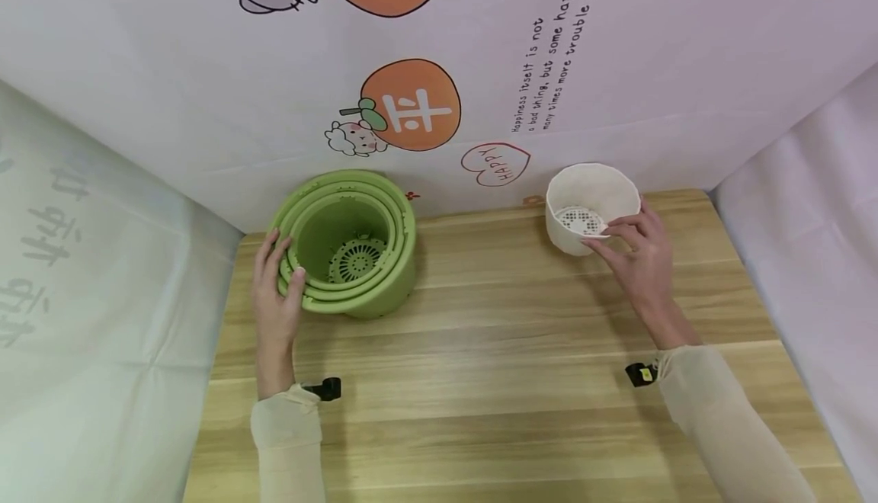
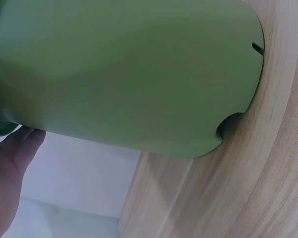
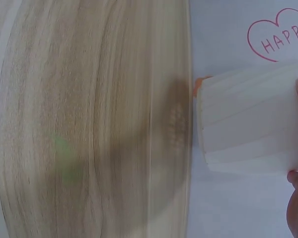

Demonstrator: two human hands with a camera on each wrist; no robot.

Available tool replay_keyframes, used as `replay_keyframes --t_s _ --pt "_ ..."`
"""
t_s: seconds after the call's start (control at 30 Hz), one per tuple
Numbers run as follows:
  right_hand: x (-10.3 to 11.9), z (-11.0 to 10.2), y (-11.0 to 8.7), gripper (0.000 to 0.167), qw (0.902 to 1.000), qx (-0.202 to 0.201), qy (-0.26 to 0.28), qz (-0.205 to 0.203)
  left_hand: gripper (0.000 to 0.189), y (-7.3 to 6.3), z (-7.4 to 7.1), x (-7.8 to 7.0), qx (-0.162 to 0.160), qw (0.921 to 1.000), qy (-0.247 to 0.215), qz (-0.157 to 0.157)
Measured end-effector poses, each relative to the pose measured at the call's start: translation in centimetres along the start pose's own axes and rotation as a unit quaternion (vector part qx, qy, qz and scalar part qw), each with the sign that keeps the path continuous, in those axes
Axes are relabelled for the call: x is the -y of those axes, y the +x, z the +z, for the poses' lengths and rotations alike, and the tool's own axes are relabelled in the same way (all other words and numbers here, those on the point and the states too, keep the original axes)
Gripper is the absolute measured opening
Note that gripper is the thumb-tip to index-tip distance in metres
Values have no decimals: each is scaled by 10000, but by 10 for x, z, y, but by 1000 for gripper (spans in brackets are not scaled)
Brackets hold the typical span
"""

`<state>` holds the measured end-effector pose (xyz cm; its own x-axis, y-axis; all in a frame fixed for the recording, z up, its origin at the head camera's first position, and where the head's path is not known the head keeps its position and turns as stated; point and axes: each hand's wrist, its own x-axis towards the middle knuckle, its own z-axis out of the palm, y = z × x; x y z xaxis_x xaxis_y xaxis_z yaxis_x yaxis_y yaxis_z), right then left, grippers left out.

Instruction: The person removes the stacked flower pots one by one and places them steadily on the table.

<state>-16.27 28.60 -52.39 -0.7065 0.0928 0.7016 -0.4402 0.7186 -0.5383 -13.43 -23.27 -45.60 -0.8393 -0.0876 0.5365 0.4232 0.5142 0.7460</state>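
Observation:
A stack of green plastic flowerpots (image 1: 405,263), nested one inside another, stands upright at the table's back left. The innermost has a slotted round bottom. My left hand (image 1: 276,293) grips the stack's rims at the left front, its thumb over the rims. In the left wrist view, the outer green pot's wall (image 2: 139,84) fills much of the picture, with notches at its base on the wood. On the right, my right hand (image 1: 641,259) pinches the near right rim of a smaller white flowerpot (image 1: 565,232) with a perforated bottom. The right wrist view shows this white pot (image 3: 253,124) raised off the table.
The wooden table (image 1: 480,381) runs back to a printed white cloth (image 1: 274,107) hanging behind both pots. More pale cloth (image 1: 96,259) hangs along the left side, and another (image 1: 809,198) along the right. Small black devices sit at both wrists.

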Motion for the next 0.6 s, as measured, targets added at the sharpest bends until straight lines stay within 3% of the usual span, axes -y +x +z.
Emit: replay_keyframes --t_s 0.6 --pt "-13 -8 -2 30 9997 -204 -118 93 50 1 1 -5 -105 9998 73 -180"
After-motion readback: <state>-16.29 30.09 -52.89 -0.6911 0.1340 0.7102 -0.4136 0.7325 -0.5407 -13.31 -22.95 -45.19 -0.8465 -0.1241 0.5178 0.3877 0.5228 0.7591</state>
